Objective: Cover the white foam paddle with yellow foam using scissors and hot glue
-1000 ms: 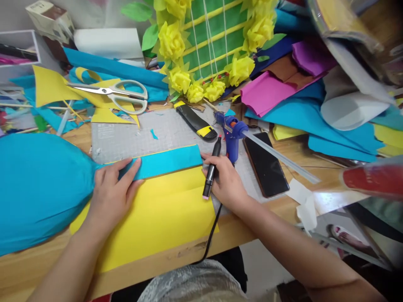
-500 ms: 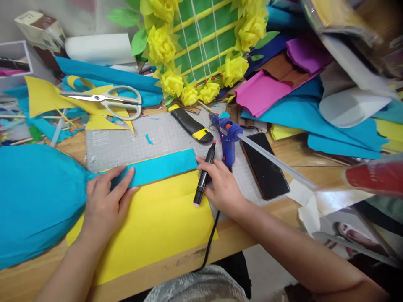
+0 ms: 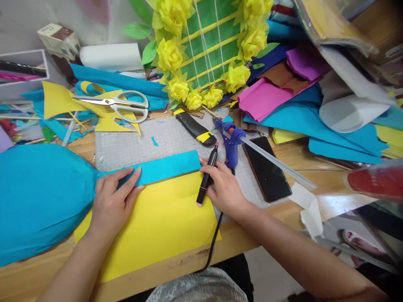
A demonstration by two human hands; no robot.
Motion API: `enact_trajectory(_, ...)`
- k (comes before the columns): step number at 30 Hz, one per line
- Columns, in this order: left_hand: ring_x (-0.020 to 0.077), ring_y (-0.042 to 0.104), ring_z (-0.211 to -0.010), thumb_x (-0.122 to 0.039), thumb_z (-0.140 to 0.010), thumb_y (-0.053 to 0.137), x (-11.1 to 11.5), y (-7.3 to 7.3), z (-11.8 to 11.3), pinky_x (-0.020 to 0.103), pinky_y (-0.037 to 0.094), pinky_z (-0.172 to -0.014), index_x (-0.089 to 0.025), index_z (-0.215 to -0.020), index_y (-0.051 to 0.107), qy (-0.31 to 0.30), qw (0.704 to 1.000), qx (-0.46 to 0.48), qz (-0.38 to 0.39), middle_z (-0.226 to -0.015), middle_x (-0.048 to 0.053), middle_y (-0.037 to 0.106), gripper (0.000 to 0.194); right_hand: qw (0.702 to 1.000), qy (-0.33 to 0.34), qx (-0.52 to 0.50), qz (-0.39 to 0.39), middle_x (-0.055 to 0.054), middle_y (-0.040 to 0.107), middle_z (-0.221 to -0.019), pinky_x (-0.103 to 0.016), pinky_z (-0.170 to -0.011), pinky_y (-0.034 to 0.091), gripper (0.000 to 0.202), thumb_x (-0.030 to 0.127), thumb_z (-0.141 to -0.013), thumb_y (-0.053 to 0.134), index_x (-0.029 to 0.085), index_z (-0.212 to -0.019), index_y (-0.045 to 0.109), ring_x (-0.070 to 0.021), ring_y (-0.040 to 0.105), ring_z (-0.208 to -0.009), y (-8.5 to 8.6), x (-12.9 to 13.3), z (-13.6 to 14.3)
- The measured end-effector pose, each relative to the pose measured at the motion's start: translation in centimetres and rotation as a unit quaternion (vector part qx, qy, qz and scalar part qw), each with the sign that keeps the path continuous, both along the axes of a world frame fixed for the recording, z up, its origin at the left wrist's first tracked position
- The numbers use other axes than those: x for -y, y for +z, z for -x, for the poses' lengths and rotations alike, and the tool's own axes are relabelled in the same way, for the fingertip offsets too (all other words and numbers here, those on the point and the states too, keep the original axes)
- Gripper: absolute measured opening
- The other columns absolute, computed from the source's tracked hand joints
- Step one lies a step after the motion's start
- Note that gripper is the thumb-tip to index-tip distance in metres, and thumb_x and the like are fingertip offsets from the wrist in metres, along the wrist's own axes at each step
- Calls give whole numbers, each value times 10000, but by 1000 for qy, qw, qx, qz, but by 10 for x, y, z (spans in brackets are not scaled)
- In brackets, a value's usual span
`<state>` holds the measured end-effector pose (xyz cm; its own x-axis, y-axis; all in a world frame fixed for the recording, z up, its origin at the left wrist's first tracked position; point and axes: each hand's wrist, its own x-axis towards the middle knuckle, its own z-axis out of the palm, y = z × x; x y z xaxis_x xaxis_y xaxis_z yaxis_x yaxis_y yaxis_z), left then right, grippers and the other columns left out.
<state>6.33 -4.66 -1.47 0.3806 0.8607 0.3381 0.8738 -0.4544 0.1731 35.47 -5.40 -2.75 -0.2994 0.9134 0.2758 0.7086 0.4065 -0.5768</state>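
Note:
My left hand [image 3: 116,195] rests with spread fingers on a flat blue strip [image 3: 170,167], pressing it down onto a yellow sheet [image 3: 151,226]. The strip runs out from a large rounded shape covered in blue paper [image 3: 44,201] at the left. Closed around a black marker [image 3: 208,176] with a pink tip, my right hand [image 3: 225,186] is at the strip's right end. Its fingertips touch or nearly touch that end. Just beyond it stands a blue glue gun [image 3: 231,147] with a long clear glue stick. A black and yellow utility knife [image 3: 197,129] lies behind the marker.
Scissors [image 3: 116,102] lie on yellow scraps at the back left. A green panel [image 3: 204,42] edged with yellow paper flowers stands at the back. To the right are a phone [image 3: 267,167], coloured paper [image 3: 317,121] and a red item [image 3: 374,180]. A black cable [image 3: 215,239] crosses the table's front edge.
The view has shifted, so most things sit slightly further right and lower. Both hands keep about the same places on the strip, and the marker stays in my right hand.

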Motion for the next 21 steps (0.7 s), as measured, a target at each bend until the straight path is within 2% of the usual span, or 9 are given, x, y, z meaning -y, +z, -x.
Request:
enact_trajectory(4,256,572,-987,-358,-877,486,0,-1,1,424,435,-860,-303,-1280,544,4,1000,-3,5,-1096,91,631,411,1000,-4,-11,-6,-99,589,-1247,-477,-877,475,450,24,-691,509,244,-1081,465,-280,518,-1151,2,0,-3)
enact_trajectory(8,242,582,-976,-336,-881,486,3,-1,-2,390,449,-847,-263,-1267,560,5,1000,-13,-12,-1119,91,642,399,999,-14,-33,-39,-89,576,-1261,-471,-920,434,390,57,-751,513,259,-1080,463,-273,501,-1178,19,-9,7)
enact_trajectory(10,239,593,-959,-333,-882,484,5,-1,-5,380,455,-840,-240,-1254,574,12,999,-21,-26,-1129,92,650,393,999,24,-33,-19,-83,615,-1183,-442,-918,427,305,109,-797,511,248,-1067,479,-260,536,-1123,29,-21,21)
enact_trajectory(11,238,598,-957,-333,-884,480,7,-1,-6,378,457,-841,-230,-1250,579,16,999,-23,-32,-1136,92,652,393,998,64,-26,7,-74,635,-1120,-426,-902,429,284,138,-807,519,245,-1068,489,-251,563,-1066,33,-29,30)
enact_trajectory(15,230,608,-974,-331,-890,467,11,1,-8,362,459,-852,-200,-1235,595,23,999,-21,-38,-1163,88,655,390,978,192,-23,83,-43,619,-1051,-351,-837,432,319,212,-760,619,239,-1053,494,-217,569,-991,39,-62,65)
enact_trajectory(18,213,620,-957,-354,-899,455,9,4,-5,338,466,-833,-207,-1178,636,30,999,-16,-25,-1148,68,667,363,965,236,-31,105,-47,599,-1044,-324,-808,421,380,247,-704,684,217,-1029,488,-204,550,-966,37,-77,81)
enact_trajectory(21,209,620,-976,-398,-902,449,6,6,-2,329,470,-822,-221,-1138,661,34,999,-7,-7,-1131,52,676,364,962,246,-20,117,-55,587,-1029,-315,-779,414,459,269,-650,719,200,-1031,473,-204,538,-928,35,-81,86)
